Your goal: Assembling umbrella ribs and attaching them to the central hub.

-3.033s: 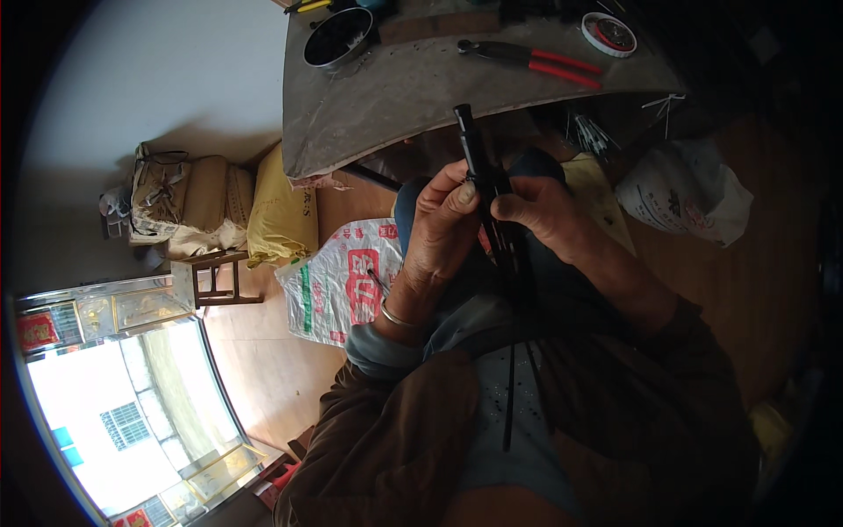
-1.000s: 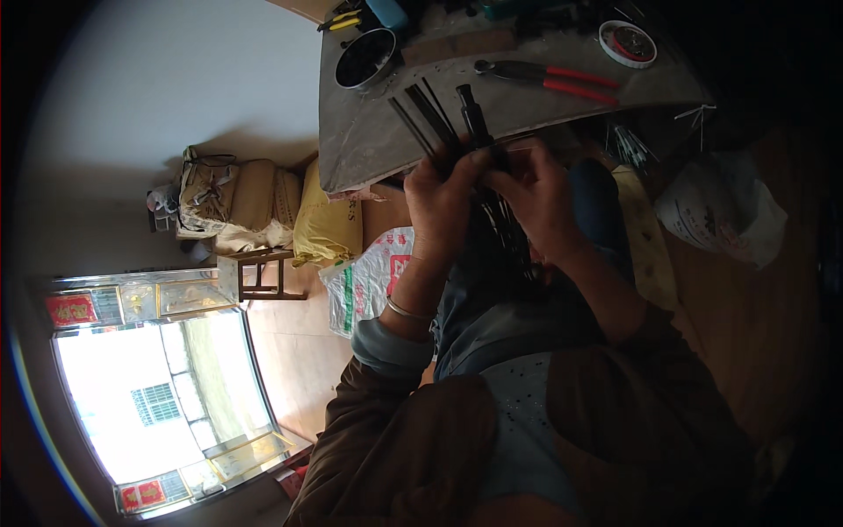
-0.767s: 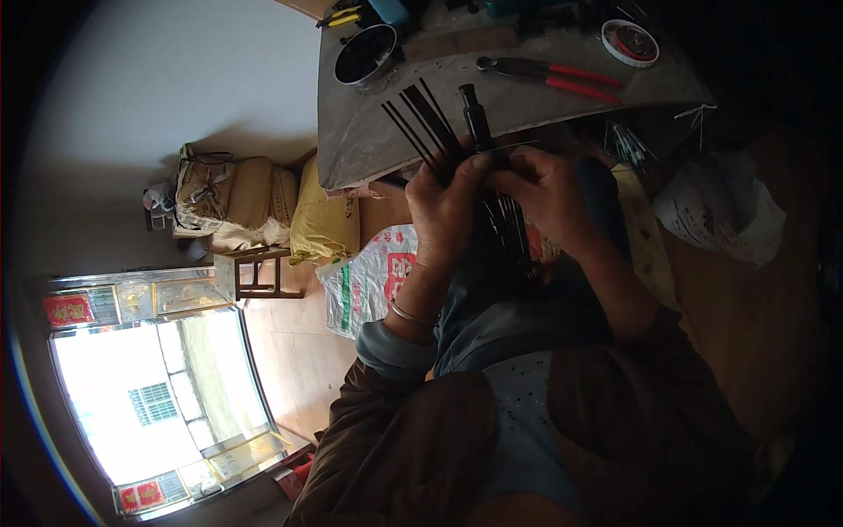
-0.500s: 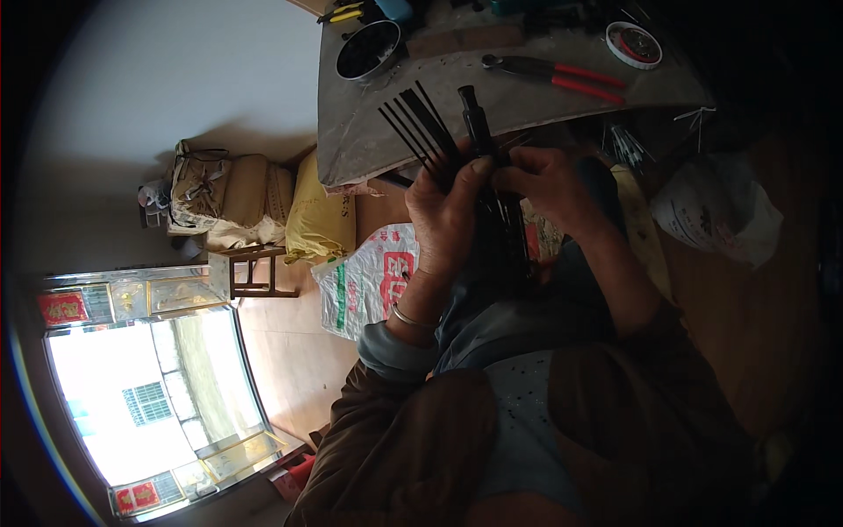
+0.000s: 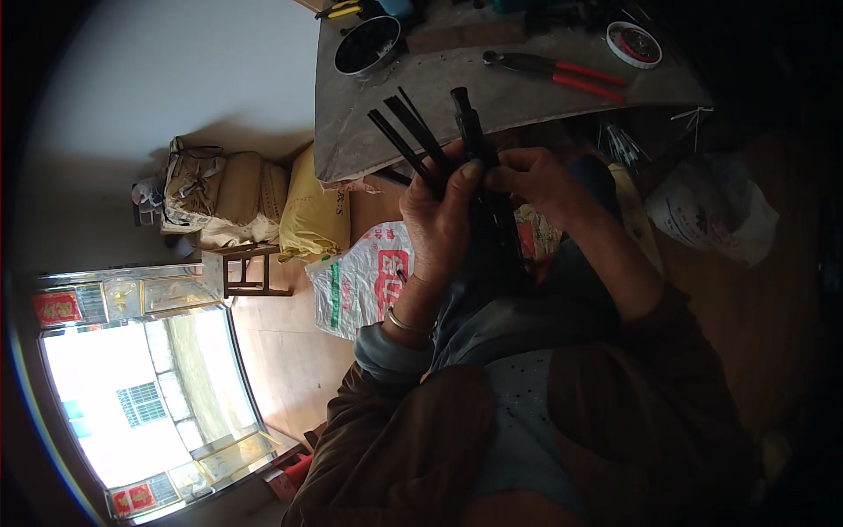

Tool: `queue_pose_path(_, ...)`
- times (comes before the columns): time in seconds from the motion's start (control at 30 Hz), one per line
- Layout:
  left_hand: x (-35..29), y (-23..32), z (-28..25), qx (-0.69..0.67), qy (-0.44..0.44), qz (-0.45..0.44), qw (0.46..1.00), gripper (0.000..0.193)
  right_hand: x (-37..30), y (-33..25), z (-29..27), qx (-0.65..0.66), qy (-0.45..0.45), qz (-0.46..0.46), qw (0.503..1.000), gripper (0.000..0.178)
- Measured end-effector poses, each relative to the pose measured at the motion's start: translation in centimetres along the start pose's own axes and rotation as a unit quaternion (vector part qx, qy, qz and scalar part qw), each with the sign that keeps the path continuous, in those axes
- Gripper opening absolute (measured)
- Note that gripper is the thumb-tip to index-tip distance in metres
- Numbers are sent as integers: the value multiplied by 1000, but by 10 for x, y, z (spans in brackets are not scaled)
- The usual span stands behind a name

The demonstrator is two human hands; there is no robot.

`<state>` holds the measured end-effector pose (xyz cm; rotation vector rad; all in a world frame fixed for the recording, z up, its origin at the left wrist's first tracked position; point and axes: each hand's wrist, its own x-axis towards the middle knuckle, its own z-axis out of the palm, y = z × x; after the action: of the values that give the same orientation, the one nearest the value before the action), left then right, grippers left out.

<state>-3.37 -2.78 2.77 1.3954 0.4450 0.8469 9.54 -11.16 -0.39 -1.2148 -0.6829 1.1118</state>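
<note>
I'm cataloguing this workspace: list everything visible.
shaft: one, black, centre
strips: several, black, left of shaft
table: one, grey, ahead
pliers: one, red handles, on table
bowl: one, silvery, table left
tub: one, white, table right
block: one, brown, table back
tool: one, yellow, table corner
clutter: uncountable, dark, table back
sacks: several, brown and yellow, by wall
stool: one, brown, left
sheet: one, white, floor left
bag: one, white, floor right
thin rods: several, pale, below table
opening: one, bright, lower left
left hand: one, bare, holding strips
right hand: one, bare, at shaft
</note>
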Motion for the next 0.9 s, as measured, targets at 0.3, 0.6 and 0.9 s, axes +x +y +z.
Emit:
queue_pose_path(0.3,13,18,-6,169,-38,-16,985,27,-6,-5,13,-78,69,-1,995,31)
queue_pose_path(0.6,20,18,-12,16,-108,-112,988,17,-2,-7,0,-44,-14,26,999,31)
queue_pose_path(0.9,23,13,-12,-87,-92,-146,981,18,-11,-9,6,-74,57,-22,995,35)
